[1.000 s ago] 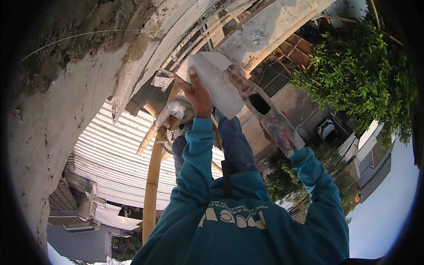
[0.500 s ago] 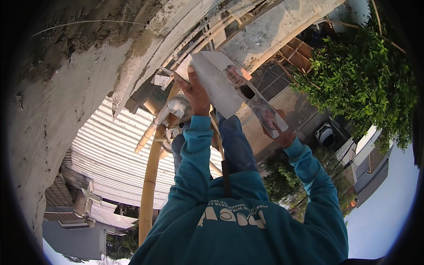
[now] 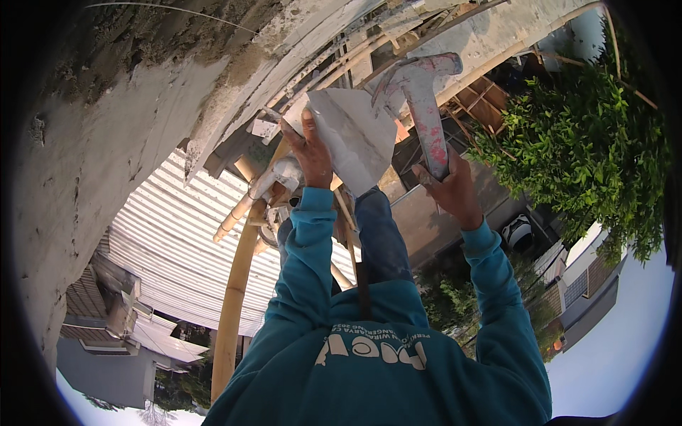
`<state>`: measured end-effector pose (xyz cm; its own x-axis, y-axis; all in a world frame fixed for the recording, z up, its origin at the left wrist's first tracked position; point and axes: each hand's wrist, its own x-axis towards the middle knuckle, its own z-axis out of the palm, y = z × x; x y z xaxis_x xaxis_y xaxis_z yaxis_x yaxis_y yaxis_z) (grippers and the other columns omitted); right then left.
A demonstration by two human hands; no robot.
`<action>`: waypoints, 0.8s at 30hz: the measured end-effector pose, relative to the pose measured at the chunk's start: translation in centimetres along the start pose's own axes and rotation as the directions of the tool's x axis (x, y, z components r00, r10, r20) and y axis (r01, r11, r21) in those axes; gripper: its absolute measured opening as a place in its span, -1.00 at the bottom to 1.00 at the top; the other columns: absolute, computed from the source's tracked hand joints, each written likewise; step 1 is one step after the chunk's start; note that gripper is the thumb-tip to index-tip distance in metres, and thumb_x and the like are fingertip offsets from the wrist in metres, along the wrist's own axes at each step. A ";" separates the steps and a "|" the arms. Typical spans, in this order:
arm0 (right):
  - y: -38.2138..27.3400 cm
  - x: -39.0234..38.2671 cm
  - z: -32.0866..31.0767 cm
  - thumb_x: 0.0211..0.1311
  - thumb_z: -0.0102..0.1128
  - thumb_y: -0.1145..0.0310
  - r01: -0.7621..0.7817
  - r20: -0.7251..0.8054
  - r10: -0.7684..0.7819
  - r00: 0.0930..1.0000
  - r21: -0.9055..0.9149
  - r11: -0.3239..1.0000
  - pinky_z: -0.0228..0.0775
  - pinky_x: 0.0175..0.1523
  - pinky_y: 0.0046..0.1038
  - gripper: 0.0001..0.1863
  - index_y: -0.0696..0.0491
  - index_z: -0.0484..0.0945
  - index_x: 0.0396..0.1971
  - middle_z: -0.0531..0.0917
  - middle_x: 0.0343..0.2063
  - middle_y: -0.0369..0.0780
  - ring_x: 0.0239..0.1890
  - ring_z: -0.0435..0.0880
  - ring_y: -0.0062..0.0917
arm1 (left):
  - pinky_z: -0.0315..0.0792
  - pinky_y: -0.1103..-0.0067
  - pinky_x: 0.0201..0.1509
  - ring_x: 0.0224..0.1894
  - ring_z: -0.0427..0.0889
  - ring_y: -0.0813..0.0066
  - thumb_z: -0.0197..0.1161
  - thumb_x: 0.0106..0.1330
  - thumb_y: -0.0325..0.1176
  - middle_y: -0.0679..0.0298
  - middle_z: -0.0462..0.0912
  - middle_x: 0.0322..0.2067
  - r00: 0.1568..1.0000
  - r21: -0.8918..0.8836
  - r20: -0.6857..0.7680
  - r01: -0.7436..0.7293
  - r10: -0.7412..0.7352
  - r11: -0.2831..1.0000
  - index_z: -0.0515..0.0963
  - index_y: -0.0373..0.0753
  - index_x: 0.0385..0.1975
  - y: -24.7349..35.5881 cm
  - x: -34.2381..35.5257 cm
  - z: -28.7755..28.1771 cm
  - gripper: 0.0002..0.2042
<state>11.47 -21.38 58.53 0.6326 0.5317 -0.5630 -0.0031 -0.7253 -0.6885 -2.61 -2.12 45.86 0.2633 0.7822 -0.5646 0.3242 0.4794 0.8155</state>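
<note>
My teal sleeves run up from the lower edge. My left hand (image 3: 312, 153) is closed on the rim of a pale, plaster-smeared board (image 3: 352, 138), a flat hawk-like sheet held tilted just under the edge of the concrete slab (image 3: 234, 78). My right hand (image 3: 449, 190) is wrapped tight round the handle of a claw hammer (image 3: 423, 99), its shaft spattered pink and grey and its head raised beside the board's right edge, close under the slab but not clearly touching it. Below my arms stand my blue trouser legs and a bamboo scaffold pole (image 3: 231, 312). Beyond them lie a corrugated metal roof (image 3: 163, 248), a leafy tree (image 3: 582, 142) to the right, and houses far below. The slab's underside looks rough and patchy, with crumbly grey mortar along its edge, so I judge the work there far from finished; the hammer looks poised, not striking.
</note>
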 end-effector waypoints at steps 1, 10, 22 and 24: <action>-0.1 0.8 0.1 0.14 0.40 0.28 -0.042 0.059 0.041 0.997 0.008 0.999 0.45 -0.38 -0.36 -0.61 0.17 0.47 -0.16 0.62 -0.49 -0.07 -0.51 0.64 -0.39 | 0.10 0.32 0.44 0.43 0.09 0.02 0.04 0.45 0.14 -0.25 0.03 0.38 1.000 -0.002 0.004 -0.028 0.028 1.000 -0.15 -0.53 0.41 0.1 0.1 0.0 -0.11; -2.2 8.2 2.2 0.12 0.42 0.27 0.463 -0.011 -0.472 0.882 -0.167 0.870 0.51 -0.33 -0.34 -0.59 0.22 0.54 -0.14 0.67 -0.50 -0.01 -0.43 0.74 -0.27 | 0.29 0.41 0.31 0.27 0.35 0.16 0.04 0.44 0.14 -0.09 0.24 0.29 0.997 -0.023 -0.052 0.064 -0.065 0.998 -0.08 -0.38 0.44 0.6 -0.3 -0.6 -0.17; 3.8 11.9 5.4 0.02 0.36 0.40 0.286 0.162 -0.238 0.958 -0.439 0.852 0.52 -0.31 -0.31 -0.65 0.11 0.58 -0.14 0.67 -0.45 -0.06 -0.36 0.71 -0.20 | 0.26 0.42 0.33 0.27 0.36 0.20 0.02 0.45 0.13 -0.06 0.32 0.26 0.992 0.038 -0.108 0.077 -0.072 0.996 -0.03 -0.40 0.41 1.3 -0.4 -0.3 -0.20; 4.4 11.5 5.5 0.01 0.35 0.43 0.370 0.098 -0.358 0.929 -0.331 0.868 0.54 -0.28 -0.29 -0.64 0.12 0.58 -0.13 0.67 -0.42 -0.05 -0.35 0.71 -0.17 | 0.30 0.40 0.30 0.25 0.38 0.17 0.03 0.44 0.15 -0.12 0.33 0.23 0.996 0.045 -0.082 -0.026 0.030 0.999 -0.06 -0.45 0.41 1.3 -0.3 -0.1 -0.16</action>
<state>14.48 -16.09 46.55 0.5123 0.7964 -0.3214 0.4879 -0.5779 -0.6542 -2.39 -1.65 47.15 0.1977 0.8259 -0.5280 0.3580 0.4406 0.8233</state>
